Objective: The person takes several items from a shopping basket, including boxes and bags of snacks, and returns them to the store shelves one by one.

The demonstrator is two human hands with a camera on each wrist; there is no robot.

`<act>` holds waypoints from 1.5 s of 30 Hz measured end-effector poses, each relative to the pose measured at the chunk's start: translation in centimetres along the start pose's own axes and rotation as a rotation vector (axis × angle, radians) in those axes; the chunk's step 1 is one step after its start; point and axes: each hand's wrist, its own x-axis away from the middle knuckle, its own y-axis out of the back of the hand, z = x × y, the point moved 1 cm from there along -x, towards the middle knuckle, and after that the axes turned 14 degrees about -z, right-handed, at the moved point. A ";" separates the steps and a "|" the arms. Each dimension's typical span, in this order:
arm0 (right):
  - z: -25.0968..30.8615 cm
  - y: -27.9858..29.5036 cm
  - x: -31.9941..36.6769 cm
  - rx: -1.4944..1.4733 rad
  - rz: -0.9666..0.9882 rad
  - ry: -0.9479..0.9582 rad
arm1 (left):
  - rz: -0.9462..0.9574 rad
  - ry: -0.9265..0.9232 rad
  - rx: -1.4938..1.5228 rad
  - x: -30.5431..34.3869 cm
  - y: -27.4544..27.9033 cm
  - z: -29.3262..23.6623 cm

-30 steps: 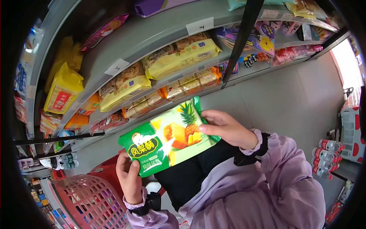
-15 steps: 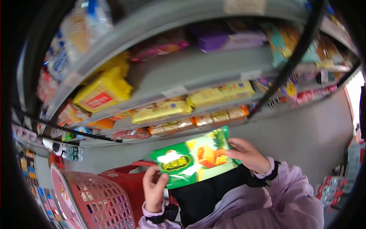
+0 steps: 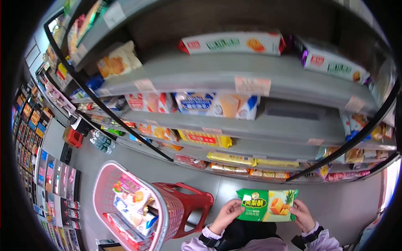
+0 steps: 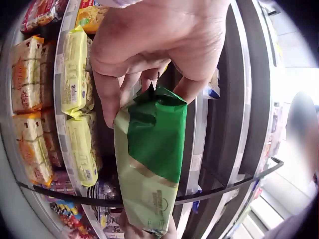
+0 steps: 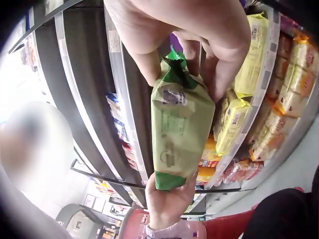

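Both hands hold a green and pale-green packet of pineapple cakes [image 3: 268,206] by its two ends, its pineapple picture facing up toward the head camera. The left hand [image 3: 226,215] pinches the dark green end, thumb on the front. At the other end, the right hand [image 3: 304,215] grips the corner beside the printed pineapple. In the left wrist view, the fingers and thumb of the left hand [image 4: 159,42] close round the crimped end of the packet [image 4: 154,144]. The right wrist view has the right hand [image 5: 192,30] pinching the opposite crimped end, with the packet's printed underside [image 5: 179,129] showing.
A pink basket [image 3: 171,215] with several snack packs stands at the left, overlapping a red plastic stool [image 3: 201,201]. Grey shelves [image 3: 201,75] of packaged biscuits and cakes curve across the front. Water bottles [image 3: 102,142] stand on the floor at the left.
The head view has swung up and left, bringing in higher shelves and the basket's contents. The packet, held by both hands throughout, now appears lower and further right.
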 end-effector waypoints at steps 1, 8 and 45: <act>0.7 -0.3 1.2 0.012 -0.001 -0.023 | -0.006 0.015 -0.045 1.2 -0.2 -0.9; 8.1 -5.7 10.3 0.024 0.116 -0.092 | -0.085 0.033 -0.109 10.0 -1.1 -10.3; 23.5 -8.7 30.5 0.243 0.399 0.028 | -0.143 -0.227 0.011 30.8 -11.5 -28.1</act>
